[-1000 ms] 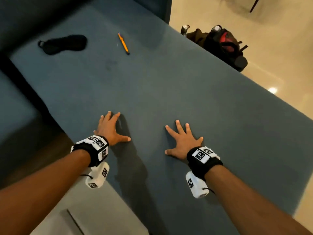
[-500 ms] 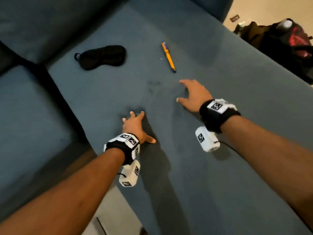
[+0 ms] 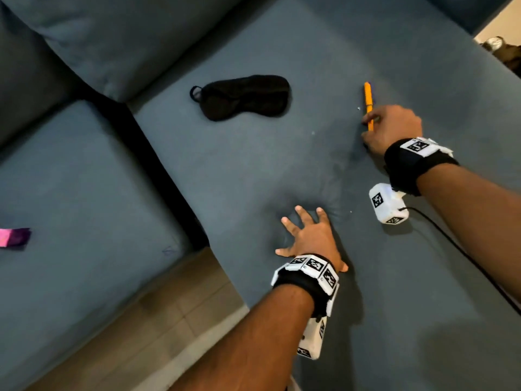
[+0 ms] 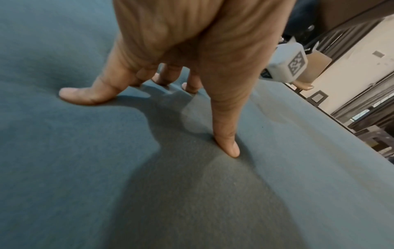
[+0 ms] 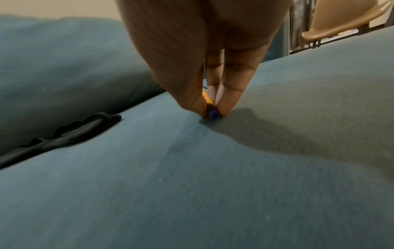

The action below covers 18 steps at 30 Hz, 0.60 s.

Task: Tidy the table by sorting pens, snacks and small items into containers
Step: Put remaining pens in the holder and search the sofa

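Orange pen [image 3: 368,104] lying on the blue upholstered surface [image 3: 282,170], near end pinched by the right hand [image 3: 392,128]. From the head view, only curled fingers [image 3: 369,117] over the barrel; from the right wrist view, thumb and fingers [image 5: 232,94] clamped together on the pen [image 5: 210,107], its dark blue tip touching the fabric. Left hand [image 3: 311,239] pressed down on the surface nearer the body, well apart from the pen; in the head view, fingers spread and straight; in the left wrist view, fingertips [image 4: 228,148] sunk into the fabric, dents and creases around them, palm of the left hand [image 4: 192,33] raised off it. Black eye mask [image 3: 245,97] flat on the same cushion, left of the pen and apart from it, seen edge-on as a dark strip [image 5: 64,134] from the right wrist. Pink item [image 3: 14,237] on a neighbouring cushion at far left, only in the head view. Wooden floor [image 3: 158,320] between the cushions; dark bag [image 3: 507,56] on pale floor at far right; curtains and a tan chair seat [image 5: 341,25] beyond, in the wrist views only.
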Available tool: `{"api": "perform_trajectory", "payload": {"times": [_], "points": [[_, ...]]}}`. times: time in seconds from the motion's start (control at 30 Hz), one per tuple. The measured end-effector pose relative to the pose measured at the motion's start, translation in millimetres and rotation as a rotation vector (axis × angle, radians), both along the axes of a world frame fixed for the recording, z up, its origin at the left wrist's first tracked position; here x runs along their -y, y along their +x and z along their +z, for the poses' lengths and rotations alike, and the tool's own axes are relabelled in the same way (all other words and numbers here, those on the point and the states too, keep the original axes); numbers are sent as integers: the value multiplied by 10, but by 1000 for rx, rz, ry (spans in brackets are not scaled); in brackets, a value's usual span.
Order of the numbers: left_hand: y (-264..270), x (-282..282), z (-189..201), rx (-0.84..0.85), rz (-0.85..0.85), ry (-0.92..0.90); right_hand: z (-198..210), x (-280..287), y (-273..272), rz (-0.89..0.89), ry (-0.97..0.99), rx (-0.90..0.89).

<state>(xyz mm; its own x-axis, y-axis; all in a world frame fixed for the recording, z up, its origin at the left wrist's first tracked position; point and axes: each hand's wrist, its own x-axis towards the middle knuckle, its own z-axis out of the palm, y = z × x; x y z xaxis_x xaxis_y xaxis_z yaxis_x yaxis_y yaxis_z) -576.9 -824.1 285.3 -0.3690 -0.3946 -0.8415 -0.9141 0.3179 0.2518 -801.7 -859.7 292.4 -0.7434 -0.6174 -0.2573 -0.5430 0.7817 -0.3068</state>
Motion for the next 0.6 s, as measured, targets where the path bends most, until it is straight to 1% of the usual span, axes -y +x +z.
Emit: {"api": "perform_trajectory", "payload": {"times": [0.1,0.23,0.3,0.37,0.4,0.47,0.5,0.53,0.6], "points": [[40,28,25,-36,13,39,29,-170,320,-79,-16,94],[137,35,45,-116,20,35,37,-695,773,-70,9,274],[219,-30,74,-159,21,14,11,-1025,1001,-106,-20,418],[315,-65,99,-217,12,-14,19,-1332,1202,-182,-67,599],[375,-59,102,-251,1,-35,26,-1465,1282,-205,-65,690],[550,-26,116,-327,-47,-106,54,-1698,1428,-193,-30,802],[676,-34,125,-357,-81,-151,74,-1818,1497,-164,11,813],[815,-26,120,-383,-99,-187,93,-1895,1551,-123,55,786],[1187,-142,118,-414,-80,-216,193,-2075,1707,-25,143,689]]}}
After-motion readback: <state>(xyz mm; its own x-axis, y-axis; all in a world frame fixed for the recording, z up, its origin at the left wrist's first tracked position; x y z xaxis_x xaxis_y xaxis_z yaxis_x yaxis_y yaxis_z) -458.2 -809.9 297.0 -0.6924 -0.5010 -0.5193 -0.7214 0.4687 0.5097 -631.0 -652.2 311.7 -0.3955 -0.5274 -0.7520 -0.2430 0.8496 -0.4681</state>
